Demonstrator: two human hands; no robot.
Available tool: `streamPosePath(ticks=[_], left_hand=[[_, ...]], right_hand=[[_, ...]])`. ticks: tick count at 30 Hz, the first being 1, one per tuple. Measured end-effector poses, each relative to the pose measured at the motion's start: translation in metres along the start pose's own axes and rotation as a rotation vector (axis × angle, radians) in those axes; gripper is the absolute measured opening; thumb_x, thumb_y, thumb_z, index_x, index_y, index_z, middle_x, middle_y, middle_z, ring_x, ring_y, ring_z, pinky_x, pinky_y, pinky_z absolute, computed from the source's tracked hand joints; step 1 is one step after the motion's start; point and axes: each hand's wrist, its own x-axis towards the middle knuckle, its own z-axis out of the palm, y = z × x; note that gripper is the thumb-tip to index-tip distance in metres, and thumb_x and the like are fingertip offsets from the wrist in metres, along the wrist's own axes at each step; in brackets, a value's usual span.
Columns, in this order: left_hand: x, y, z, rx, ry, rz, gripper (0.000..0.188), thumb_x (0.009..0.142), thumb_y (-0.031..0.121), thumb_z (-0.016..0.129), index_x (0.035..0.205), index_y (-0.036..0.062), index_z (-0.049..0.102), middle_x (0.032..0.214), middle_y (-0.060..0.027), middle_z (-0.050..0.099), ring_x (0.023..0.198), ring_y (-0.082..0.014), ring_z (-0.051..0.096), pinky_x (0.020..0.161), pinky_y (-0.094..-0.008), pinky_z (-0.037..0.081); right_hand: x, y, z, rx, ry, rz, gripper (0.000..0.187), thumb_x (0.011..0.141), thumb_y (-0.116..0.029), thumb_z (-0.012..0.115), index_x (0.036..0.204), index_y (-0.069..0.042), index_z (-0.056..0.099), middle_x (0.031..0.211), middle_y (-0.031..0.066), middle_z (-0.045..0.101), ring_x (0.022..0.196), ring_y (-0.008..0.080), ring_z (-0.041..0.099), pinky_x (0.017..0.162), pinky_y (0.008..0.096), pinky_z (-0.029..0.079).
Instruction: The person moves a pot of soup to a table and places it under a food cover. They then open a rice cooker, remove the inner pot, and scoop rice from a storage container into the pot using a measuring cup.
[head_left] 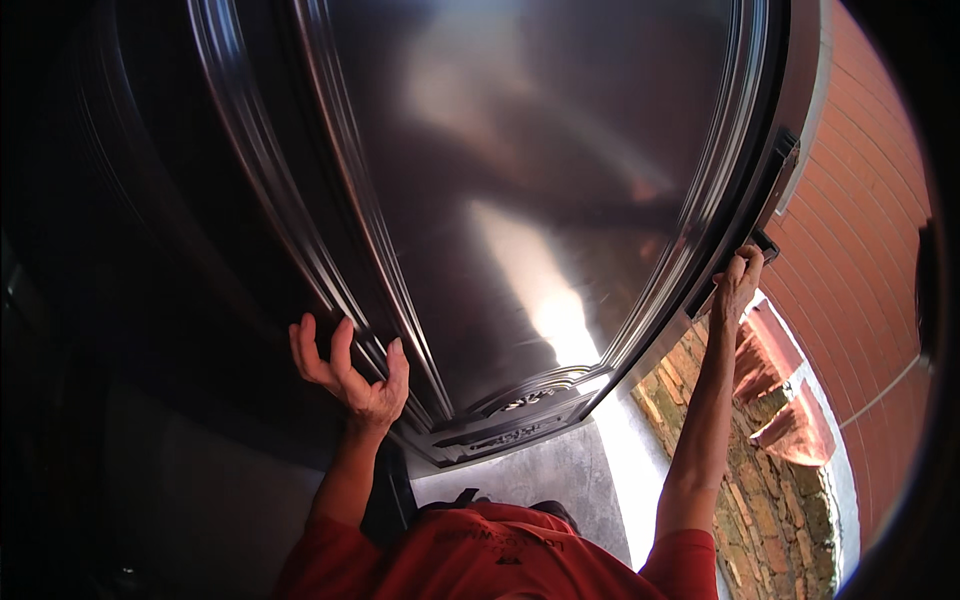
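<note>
A tall, dark, glossy door (560,130) with raised moulding and an ornamental lower panel fills the middle of the view. My right hand (738,278) is at its right edge, with bent fingers gripping the edge beside a small dark metal fitting (766,246). Whether the fingers also touch that fitting cannot be made out. Farther left, my left hand (362,378) is raised in front of the door's left moulding, fingers spread and curved, nothing in it. Contact between its fingertips and the door is unclear.
A red tiled wall (850,200) stands beyond the door's right edge. Below it lies brown stone paving (770,500), with reddish pieces (795,430) by a pale border. Grey floor (540,480) shows under the door. The left side is in deep shadow.
</note>
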Motion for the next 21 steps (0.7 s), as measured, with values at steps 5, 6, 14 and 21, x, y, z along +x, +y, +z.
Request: streamPosePath(ticks=[5, 6, 14, 21], left_hand=[[-0.023, -0.021, 0.039, 0.148, -0.110, -0.030, 0.055, 0.074, 0.017, 0.071, 0.122, 0.0004, 0.048, 0.137, -0.0292, 0.025, 0.130, -0.0457, 0.020, 0.104, -0.0577, 0.024], [-0.015, -0.027, 0.047, 0.153, -0.143, -0.039, 0.057, 0.075, 0.015, 0.070, 0.125, 0.0013, 0.045, 0.139, -0.0281, 0.022, 0.131, -0.0455, 0.018, 0.105, -0.0577, 0.022], [-0.054, -0.081, 0.092, 0.397, -0.154, -0.168, 0.048, 0.078, 0.012, 0.067, 0.121, 0.0023, 0.048, 0.138, -0.0242, 0.026, 0.132, -0.0421, 0.019, 0.106, -0.0567, 0.022], [-0.119, -0.176, 0.155, 0.739, -0.280, -0.154, 0.044, 0.085, 0.024, 0.058, 0.127, 0.0088, 0.054, 0.144, -0.0211, 0.026, 0.135, -0.0397, 0.020, 0.108, -0.0532, 0.017]], right_hand=[[0.036, 0.061, 0.094, 0.024, -0.079, -0.115, 0.020, 0.088, -0.024, 0.041, 0.096, -0.010, 0.052, 0.077, 0.0049, 0.050, 0.052, 0.0118, 0.049, 0.050, 0.0266, 0.040], [0.043, 0.058, 0.113, 0.020, -0.125, -0.077, 0.020, 0.088, -0.025, 0.041, 0.096, -0.010, 0.052, 0.076, 0.0049, 0.050, 0.052, 0.0119, 0.049, 0.050, 0.0266, 0.040], [0.044, 0.094, 0.282, -0.079, -0.447, -0.053, 0.020, 0.089, -0.023, 0.039, 0.096, -0.008, 0.050, 0.073, 0.0119, 0.055, 0.056, 0.0171, 0.053, 0.052, 0.0319, 0.043], [0.023, 0.151, 0.423, -0.310, -0.513, -0.080, 0.023, 0.087, -0.028, 0.039, 0.099, -0.012, 0.050, 0.089, 0.0217, 0.061, 0.084, 0.0382, 0.060, 0.075, 0.0431, 0.044]])
